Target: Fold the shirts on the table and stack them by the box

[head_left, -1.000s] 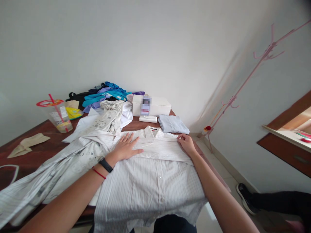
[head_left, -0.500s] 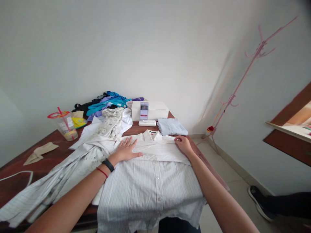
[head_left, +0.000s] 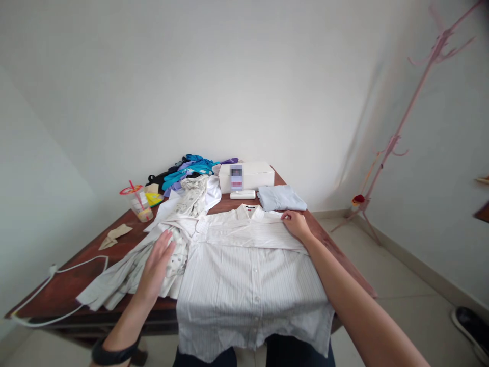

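A white button-front shirt [head_left: 229, 290] with thin stripes lies front up, its collar at the far side and its hem hanging over the table's near edge. One sleeve [head_left: 244, 234] is laid across the chest. My right hand [head_left: 296, 224] is at the shirt's right shoulder, fingers curled and pinching the cloth there. My left hand [head_left: 156, 262] is apart from the shirt body, fingers stretched, over the other sleeve [head_left: 110, 285] and a white patterned garment [head_left: 175, 265] on the left. Whether it touches them I cannot tell.
On the brown table [head_left: 76, 290] are a plastic cup with a straw [head_left: 141, 206], a white cable [head_left: 49, 278], a clothes heap [head_left: 194, 167], a white box [head_left: 260, 176], a phone on a stand [head_left: 236, 178] and a folded grey-blue garment [head_left: 282, 198]. A pink coat rack [head_left: 412, 112] stands right.
My left hand has lifted off the folded sleeve and moved left and toward me. My right hand stays at the shirt's shoulder. The view has turned slightly left.
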`<state>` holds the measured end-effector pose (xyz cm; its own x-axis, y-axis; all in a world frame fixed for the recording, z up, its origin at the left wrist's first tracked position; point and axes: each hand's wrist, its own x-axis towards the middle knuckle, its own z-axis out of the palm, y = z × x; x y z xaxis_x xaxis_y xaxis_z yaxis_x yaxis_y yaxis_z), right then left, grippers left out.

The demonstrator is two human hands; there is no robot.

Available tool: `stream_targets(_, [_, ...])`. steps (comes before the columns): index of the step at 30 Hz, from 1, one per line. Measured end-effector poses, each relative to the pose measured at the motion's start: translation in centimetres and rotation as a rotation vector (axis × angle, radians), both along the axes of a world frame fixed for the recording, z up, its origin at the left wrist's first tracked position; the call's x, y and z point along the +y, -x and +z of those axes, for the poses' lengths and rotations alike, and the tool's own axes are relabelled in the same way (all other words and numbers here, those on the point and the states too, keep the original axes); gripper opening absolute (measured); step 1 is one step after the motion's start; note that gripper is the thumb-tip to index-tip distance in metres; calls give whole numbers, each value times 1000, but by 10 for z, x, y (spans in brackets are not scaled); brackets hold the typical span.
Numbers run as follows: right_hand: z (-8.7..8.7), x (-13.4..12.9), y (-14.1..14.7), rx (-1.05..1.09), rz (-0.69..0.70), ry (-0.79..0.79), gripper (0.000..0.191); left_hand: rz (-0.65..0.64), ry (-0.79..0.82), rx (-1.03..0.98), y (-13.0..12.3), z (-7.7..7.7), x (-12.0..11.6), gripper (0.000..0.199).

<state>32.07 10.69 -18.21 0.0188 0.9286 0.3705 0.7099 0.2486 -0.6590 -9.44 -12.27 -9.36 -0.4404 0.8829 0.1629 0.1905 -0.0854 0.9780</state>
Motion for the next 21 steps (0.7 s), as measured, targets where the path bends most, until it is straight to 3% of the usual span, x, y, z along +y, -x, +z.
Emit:
stream_targets(3, [0, 0, -1, -16, 18, 16, 15, 43, 66, -355, 16, 10, -33, 51])
stream_targets(7, [2, -3, -1, -35, 84, 18, 14, -17, 184, -621, 30, 23, -37, 47])
stream_targets(12, [3, -4, -1, -55, 112, 21, 17, -103, 251, -755, 32, 25, 5, 45])
stream_targets(18, [3, -4, -2, -69, 100, 22, 20, 68, 234, -786, 26, 17, 64, 11])
stream_targets(21, [5, -4, -2, -70, 93, 23, 19, 116, 174, -841, 21, 17, 77, 14])
